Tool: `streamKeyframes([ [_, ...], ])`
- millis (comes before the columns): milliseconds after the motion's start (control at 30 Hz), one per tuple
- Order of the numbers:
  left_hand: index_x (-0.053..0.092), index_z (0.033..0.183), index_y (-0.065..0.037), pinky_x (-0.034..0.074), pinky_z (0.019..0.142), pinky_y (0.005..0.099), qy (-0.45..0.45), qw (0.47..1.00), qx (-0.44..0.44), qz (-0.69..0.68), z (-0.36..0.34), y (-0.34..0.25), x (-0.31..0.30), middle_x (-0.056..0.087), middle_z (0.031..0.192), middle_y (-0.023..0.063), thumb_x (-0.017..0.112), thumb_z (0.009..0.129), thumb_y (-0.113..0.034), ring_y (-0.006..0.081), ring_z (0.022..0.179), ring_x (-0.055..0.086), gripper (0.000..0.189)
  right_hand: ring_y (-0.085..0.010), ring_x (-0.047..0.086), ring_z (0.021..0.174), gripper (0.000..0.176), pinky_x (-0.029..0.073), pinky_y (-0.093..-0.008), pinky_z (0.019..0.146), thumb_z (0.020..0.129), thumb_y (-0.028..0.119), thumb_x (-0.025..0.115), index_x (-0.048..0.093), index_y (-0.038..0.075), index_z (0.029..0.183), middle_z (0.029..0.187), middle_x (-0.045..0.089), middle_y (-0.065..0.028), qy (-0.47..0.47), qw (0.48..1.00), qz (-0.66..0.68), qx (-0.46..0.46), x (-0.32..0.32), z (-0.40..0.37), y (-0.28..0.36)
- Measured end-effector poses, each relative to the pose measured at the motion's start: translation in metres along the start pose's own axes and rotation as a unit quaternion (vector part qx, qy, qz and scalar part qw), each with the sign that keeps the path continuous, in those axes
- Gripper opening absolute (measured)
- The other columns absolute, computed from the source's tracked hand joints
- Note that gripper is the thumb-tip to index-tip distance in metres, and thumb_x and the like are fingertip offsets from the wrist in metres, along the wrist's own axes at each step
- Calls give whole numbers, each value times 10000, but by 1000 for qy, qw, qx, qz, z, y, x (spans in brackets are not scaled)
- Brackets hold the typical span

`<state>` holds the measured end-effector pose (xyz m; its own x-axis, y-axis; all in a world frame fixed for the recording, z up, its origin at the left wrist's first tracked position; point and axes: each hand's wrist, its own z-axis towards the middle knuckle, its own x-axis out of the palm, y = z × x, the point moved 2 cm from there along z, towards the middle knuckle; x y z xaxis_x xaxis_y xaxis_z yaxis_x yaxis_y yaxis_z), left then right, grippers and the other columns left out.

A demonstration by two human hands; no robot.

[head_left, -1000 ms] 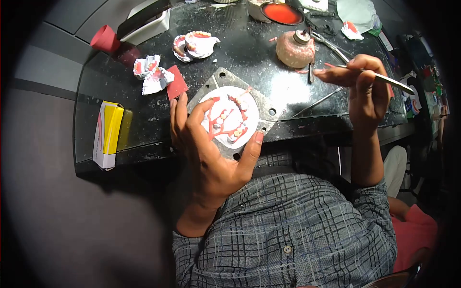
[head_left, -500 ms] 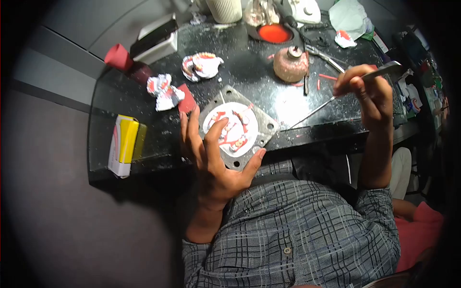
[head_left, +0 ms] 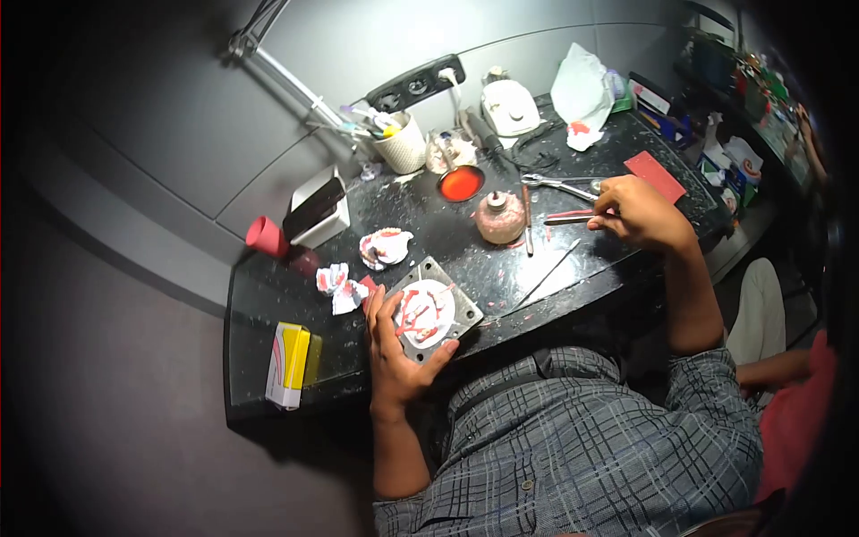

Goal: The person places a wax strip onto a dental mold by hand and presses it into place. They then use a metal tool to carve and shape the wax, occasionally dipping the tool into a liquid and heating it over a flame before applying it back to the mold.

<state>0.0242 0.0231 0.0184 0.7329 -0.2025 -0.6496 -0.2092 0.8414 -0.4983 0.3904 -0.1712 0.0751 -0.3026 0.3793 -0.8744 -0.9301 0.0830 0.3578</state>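
Right hand (head_left: 640,213) swung its metal tool (head_left: 571,217) round toward the burner (head_left: 501,220), grip clamped on it. Left hand's (head_left: 398,362) spread around the metal plate (head_left: 459,302) on the tabletop (head_left: 447,238), can't tell if clamped.

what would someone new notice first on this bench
Probably the bright red-orange circle toward the back of the black bench, behind and left of the pinkish pot. Next, the red-streaked white disc on a metal plate near the front, by the left hand.

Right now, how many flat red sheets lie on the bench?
2: a larger red sheet beyond the right hand, and a smaller red sheet beside the left hand, partly hidden. Others may be hidden.
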Motion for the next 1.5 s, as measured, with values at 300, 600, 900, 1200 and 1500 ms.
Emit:
streamKeyframes([
  [300,454,1462,-37,195,1243,548,139,986,53,-79,22,32,-7,381,1590,255,889,655,-536,441,1511,293,1045,-369,662,968,202,513,-471,871,766,172,852,728,21,816,895,714,-176,-19,978,-167,124,0,-1,-19],
  [600,443,1482,-31,195,1250,536,114,990,42,-75,16,27,-10,377,1597,252,876,664,-573,449,1525,269,1072,-340,628,933,92,526,-432,841,824,102,742,749,60,905,928,664,-116,-43,997,24,-63,74,29,14],
  [900,442,1491,-16,209,1247,504,100,992,34,-68,12,31,-13,375,1600,253,857,654,-586,412,1535,274,1095,-354,641,850,86,500,-430,803,861,5,699,628,22,908,882,682,-154,-83,994,66,-35,64,29,14],
  [1200,432,1499,-48,164,1250,556,133,988,67,-40,12,27,-12,345,1617,263,926,566,-541,467,1544,206,1165,-225,716,860,213,540,-337,785,890,-54,679,725,33,1079,926,743,-101,-206,962,180,-22,49,34,4],
  [1500,470,1471,-37,196,1232,559,116,988,71,-69,10,28,-15,355,1597,282,903,611,-508,471,1488,303,1071,-197,745,899,235,583,-323,875,842,-66,659,751,15,1042,994,778,-114,-220,959,177,-21,62,36,1],
])
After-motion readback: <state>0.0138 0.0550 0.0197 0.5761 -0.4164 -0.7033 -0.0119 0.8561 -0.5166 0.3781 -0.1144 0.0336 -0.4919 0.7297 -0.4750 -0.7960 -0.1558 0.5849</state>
